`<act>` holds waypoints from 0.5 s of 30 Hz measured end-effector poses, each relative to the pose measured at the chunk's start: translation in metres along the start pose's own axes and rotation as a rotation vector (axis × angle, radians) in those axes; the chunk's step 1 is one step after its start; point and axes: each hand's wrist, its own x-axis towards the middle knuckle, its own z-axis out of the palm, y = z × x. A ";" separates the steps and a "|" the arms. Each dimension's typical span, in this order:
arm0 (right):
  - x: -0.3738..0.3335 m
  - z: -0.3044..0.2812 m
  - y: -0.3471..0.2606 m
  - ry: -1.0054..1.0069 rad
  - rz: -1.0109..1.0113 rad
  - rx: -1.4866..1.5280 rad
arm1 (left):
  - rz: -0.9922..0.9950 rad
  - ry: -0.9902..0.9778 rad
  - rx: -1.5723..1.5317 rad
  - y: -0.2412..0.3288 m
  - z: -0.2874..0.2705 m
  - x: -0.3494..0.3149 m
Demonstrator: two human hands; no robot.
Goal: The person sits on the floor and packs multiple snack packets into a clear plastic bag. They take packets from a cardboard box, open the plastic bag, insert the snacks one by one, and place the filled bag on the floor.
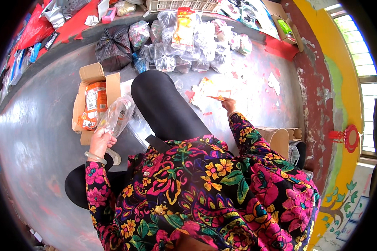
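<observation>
My left hand (pixel 99 143) pinches one end of a clear plastic bag (pixel 120 112), which stretches up and to the right from my fingers. Close beside it stands an open cardboard box (pixel 77 109) holding orange printed packets (pixel 95 103). Out to the right, my right hand (pixel 229 106) is closed on the edge of a small flat orange packet (pixel 216 98). Just beyond that packet, crumpled yellow-and-white wrappers (pixel 203 88) lie on the floor; glare washes out part of them.
Many tied clear plastic bags (pixel 165 58) are heaped ahead, with a red-and-yellow printed package (pixel 183 29) on top. A black plastic bag (pixel 113 48) sits left of the heap. Behind runs a cluttered raised ledge (pixel 71 42). Cardboard boxes (pixel 278 140) stand at right, near the wall.
</observation>
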 end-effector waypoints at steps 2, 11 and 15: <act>0.004 0.011 0.000 -0.013 -0.011 -0.041 | -0.004 0.014 -0.015 0.000 -0.001 -0.001; 0.106 0.051 0.014 -0.348 0.521 0.050 | 0.098 0.081 0.053 -0.010 -0.009 -0.010; 0.099 0.140 -0.125 -0.727 -0.253 -0.041 | 0.271 0.103 0.347 -0.018 -0.019 -0.013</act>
